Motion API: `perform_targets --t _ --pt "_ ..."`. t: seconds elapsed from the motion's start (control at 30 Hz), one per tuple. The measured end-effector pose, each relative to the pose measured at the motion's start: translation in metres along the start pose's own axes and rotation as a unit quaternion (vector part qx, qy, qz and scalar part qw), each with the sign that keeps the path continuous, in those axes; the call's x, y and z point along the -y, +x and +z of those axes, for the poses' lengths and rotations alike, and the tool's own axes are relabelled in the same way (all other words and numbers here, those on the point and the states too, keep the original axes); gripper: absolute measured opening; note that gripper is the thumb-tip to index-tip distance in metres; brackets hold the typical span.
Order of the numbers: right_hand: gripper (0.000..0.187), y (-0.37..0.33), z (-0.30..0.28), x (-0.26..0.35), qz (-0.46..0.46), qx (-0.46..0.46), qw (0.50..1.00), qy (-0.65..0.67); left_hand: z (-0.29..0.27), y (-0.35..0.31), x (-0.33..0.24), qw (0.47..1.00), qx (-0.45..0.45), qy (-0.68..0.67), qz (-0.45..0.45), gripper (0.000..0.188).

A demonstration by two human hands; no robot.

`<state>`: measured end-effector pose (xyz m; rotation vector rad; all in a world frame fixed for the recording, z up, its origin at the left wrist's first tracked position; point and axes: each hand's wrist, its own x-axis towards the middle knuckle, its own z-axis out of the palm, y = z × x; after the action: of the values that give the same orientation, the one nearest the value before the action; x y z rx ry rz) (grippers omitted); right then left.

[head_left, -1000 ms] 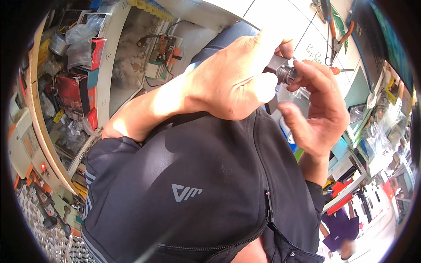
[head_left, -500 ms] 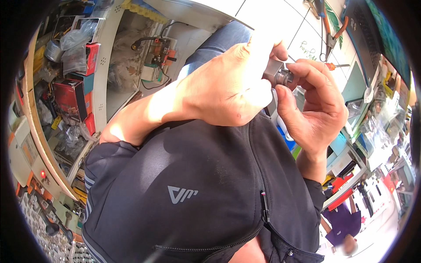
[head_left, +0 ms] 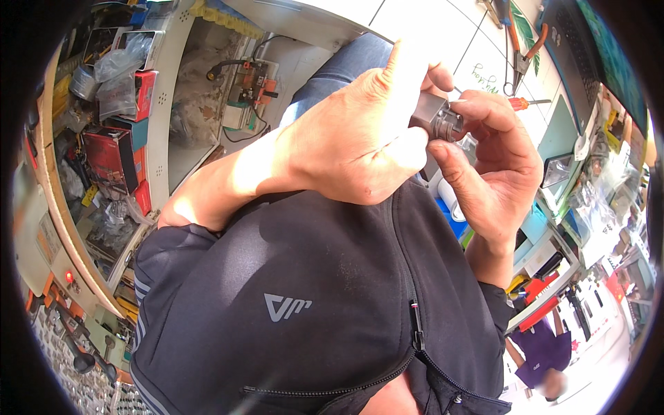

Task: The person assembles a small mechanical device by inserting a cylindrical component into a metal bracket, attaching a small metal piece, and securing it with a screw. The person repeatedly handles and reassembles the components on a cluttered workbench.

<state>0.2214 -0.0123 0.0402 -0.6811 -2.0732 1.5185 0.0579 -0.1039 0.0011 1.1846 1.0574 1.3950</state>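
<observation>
A small dark-grey metal part [head_left: 431, 111] with a blocky, squared body and a ringed round end is held up in front of my chest. My left hand [head_left: 349, 142] is closed around the squared body, and its palm and fingers hide much of that side. At the round end, the thumb and forefinger of my right hand [head_left: 499, 166] pinch from either side. The other right fingers are curled behind. Whether anything small sits between the right fingertips and the part cannot be made out.
Orange-handled pliers [head_left: 527, 59] and a red-handled screwdriver [head_left: 520, 104] lie on the white tiled bench top [head_left: 477, 34]. Beyond them is a dark laptop [head_left: 564, 62]. Shelves with red boxes [head_left: 109, 158] and plastic bags stand at left. A person in purple [head_left: 543, 356] appears at lower right.
My right hand has shifted slightly left and turned a little. The metal part has tilted, so more of its squared body and ringed end shows. My left hand keeps its hold.
</observation>
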Motion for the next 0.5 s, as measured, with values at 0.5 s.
perform_targets --t 0.5 --pt "0.049 -0.001 0.003 -0.002 -0.059 0.019 0.993 -0.097 -0.002 0.003 0.014 0.994 -0.012 -0.092 0.058 0.044"
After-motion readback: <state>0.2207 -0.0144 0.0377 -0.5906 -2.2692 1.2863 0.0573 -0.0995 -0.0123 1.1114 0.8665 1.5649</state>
